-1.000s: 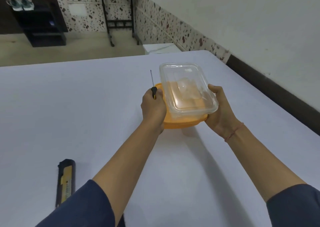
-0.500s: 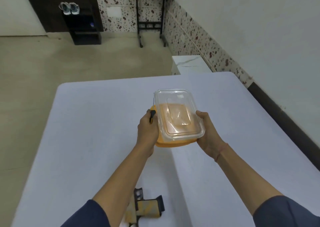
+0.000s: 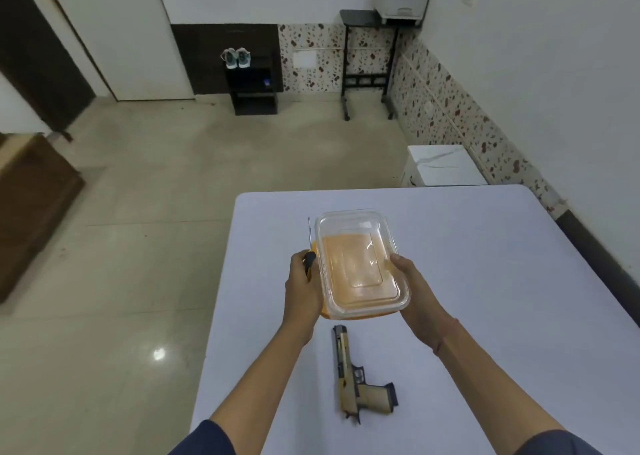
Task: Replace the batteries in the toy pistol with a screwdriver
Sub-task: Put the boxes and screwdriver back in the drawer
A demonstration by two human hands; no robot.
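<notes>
A tan and black toy pistol [image 3: 353,382] lies on the white table [image 3: 485,281] near me, barrel pointing away. Above the table I hold a clear plastic container [image 3: 360,264] that sits on an orange plate whose rim [image 3: 353,316] shows below it. My left hand [image 3: 301,288] grips the left side together with a thin screwdriver [image 3: 309,243], its black handle in my fist and its shaft pointing away. My right hand [image 3: 412,288] grips the container's right side. The container's contents are unclear.
The table's left edge [image 3: 221,281] drops to a tiled floor. A white box [image 3: 443,167] stands beyond the far edge by the speckled wall. A black stand [image 3: 367,66] and a dark shoe shelf [image 3: 252,83] are at the far wall.
The view has pulled back and tilted, bringing the whole pistol and the room into sight. Both hands keep the same hold on the container, plate and screwdriver.
</notes>
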